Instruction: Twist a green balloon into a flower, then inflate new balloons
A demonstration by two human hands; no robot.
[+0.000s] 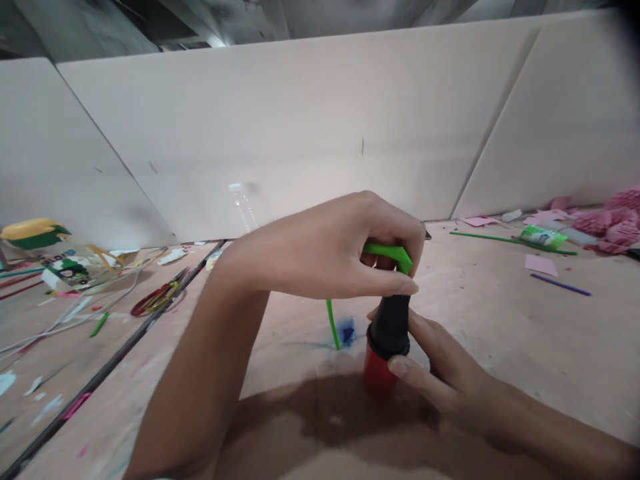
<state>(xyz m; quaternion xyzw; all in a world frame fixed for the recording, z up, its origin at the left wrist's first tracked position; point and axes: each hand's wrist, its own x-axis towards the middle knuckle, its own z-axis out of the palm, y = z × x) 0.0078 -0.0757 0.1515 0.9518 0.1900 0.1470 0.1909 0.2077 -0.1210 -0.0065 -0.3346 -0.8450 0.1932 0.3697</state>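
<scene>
My left hand (350,250) arches over from the left, its fingers curled and closed on a bent bright green strip (393,252). A thin green end (333,325) shows below that hand; whether it belongs to the same strip is hidden. The left thumb touches the top of a black tapered cap (391,323). Below the cap is a red bottle-like body (379,373), upright over the table. My right hand (440,370) grips it from the right, thumb in front at the cap's lower rim and fingers behind.
A clear plastic bottle (243,207) stands behind my left wrist. Pliers or scissors (157,297), cords and scraps lie at left. On the right are a green stick (510,242), a purple stick (561,285), a green packet (543,237) and pink crinkled material (617,220). A white partition (300,127) closes the back.
</scene>
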